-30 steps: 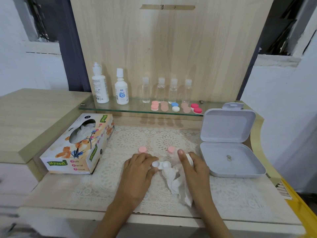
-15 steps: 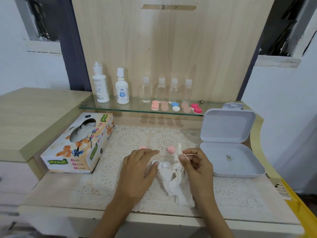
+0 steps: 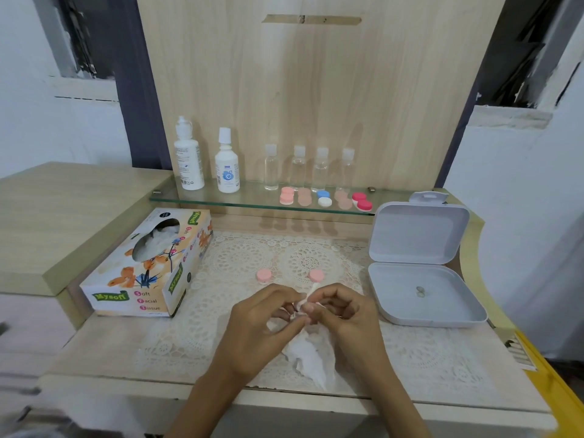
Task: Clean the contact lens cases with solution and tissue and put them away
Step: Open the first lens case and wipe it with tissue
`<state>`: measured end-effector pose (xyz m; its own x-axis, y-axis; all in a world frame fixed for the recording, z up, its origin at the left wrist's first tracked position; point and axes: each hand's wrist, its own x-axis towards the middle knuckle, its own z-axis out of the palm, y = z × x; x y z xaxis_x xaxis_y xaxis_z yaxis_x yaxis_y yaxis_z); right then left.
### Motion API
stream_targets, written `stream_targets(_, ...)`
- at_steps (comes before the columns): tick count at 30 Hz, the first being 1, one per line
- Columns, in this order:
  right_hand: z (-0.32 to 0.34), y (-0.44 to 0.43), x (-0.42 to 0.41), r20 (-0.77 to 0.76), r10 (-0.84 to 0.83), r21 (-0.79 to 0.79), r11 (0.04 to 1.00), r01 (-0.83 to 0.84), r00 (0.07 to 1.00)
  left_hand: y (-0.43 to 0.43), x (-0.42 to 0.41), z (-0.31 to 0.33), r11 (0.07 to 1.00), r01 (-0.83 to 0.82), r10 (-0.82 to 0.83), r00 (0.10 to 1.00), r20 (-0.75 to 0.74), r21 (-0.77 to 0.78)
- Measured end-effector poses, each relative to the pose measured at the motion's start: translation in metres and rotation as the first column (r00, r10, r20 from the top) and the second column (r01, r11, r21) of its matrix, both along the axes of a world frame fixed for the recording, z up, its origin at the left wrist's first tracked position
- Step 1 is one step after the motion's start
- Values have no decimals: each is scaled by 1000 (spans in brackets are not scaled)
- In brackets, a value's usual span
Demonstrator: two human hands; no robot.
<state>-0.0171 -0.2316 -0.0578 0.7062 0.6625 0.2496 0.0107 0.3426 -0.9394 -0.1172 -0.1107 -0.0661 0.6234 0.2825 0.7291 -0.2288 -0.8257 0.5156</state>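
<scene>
Lace-covered wooden desk (image 3: 94,352): left hand (image 3: 262,324) pinches white plastic lens case (image 3: 294,315), mostly hidden; right hand (image 3: 346,314) pinches crumpled white tissue (image 3: 311,355) against it. Two round pink caps (image 3: 264,275) beyond.

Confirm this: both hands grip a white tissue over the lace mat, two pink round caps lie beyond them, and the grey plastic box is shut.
One thing is wrong. The head view shows the grey plastic box open, lid standing upright behind its base. Left hand and right hand do grip the white tissue.
</scene>
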Motion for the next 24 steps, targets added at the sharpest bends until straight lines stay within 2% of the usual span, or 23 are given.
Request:
stream_targets(2,0,-1,-1,1,76,44,996,-76,997,1,-1,2,998,-26,30,998,58,-65)
stream_targets(6,-1,1,-1,41,206,32,978,-208,978,4,-3,9,936,-60,95,992,86,-346)
stream_targets(9,5,4,-4,56,173,58,983,-176,983,4,-11,21,888,-25,37,999,18,-459)
stream_targets(11,13,7,-4,166,68,45,996,-76,984,6,-22,33,863,25,-51,998,-39,-504)
stream_targets(13,21,14,-7,321,22,-8,1000,-21,947,11,-40,44,872,33,-93,991,-100,-489)
stream_targets(15,29,24,-17,358,41,-31,999,-32,933,22,-64,50,905,-12,-57,987,-147,-426)
stream_targets(20,41,61,-57,408,146,-63,989,-131,901,56,-158,40,912,-293,239,948,-208,-286)
stream_targets(24,36,99,-98,391,265,-120,964,-237,881,78,-236,26,822,-518,461,849,-258,-236)
